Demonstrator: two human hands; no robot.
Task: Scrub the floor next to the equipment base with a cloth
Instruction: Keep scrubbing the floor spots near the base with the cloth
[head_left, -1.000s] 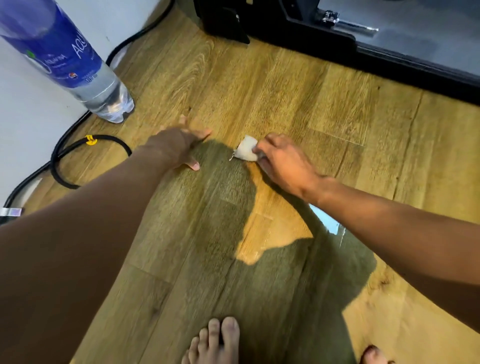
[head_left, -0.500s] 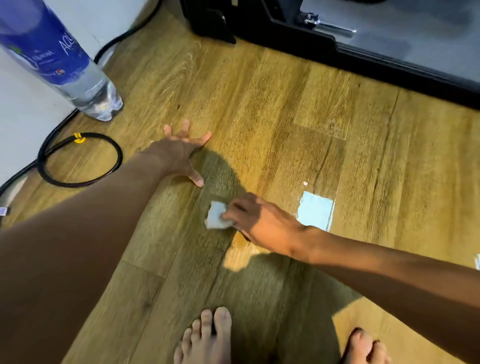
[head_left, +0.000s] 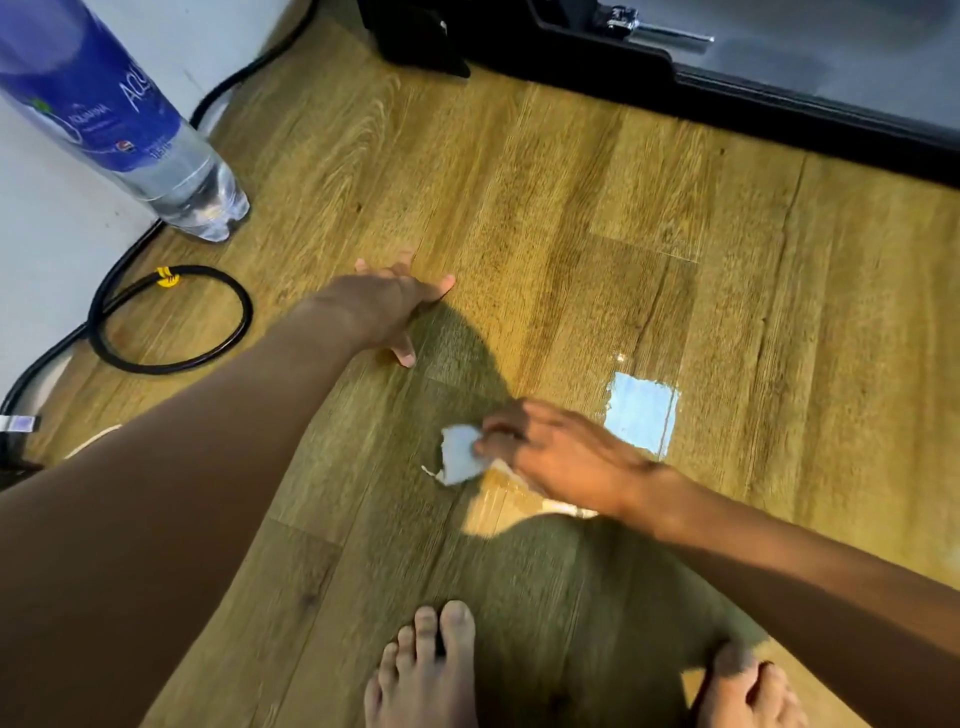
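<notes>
Head view, nearest edge: two bare feet are seen at the bottom of the frame, the left foot (head_left: 423, 670) near the middle and the right foot (head_left: 743, 691) further right, both cut off by the lower border.
Floor: wood-look planks of the floor (head_left: 519, 208) are laid running away from the viewer; much of the near part is covered by shadow.
Right hand: the right hand (head_left: 558, 452) is pressed down on the floor just ahead of the feet, its fingers closed on a small white cloth (head_left: 460, 460); the image is blurred here.
Cloth: it is held against the planks at the shadow's edge, its ragged free end sticking out to the left of the fingers.
Bright patch: a pale blue reflection (head_left: 641, 413) is seen on the floor just beyond the right wrist.
Left hand: the left hand (head_left: 387, 306) is planted flat with fingers spread, holding nothing, further off and to the left of the cloth.
Left margin: a looped black cable (head_left: 171, 317) lies beside the white wall, well apart from both hands.
Bottle: a clear water bottle (head_left: 130, 124) with a blue label stands at the far left.
Open room: bare planks are left between the hands and the far edge.
Far edge: the black equipment base (head_left: 597, 62) runs along the top, closing the floor.
</notes>
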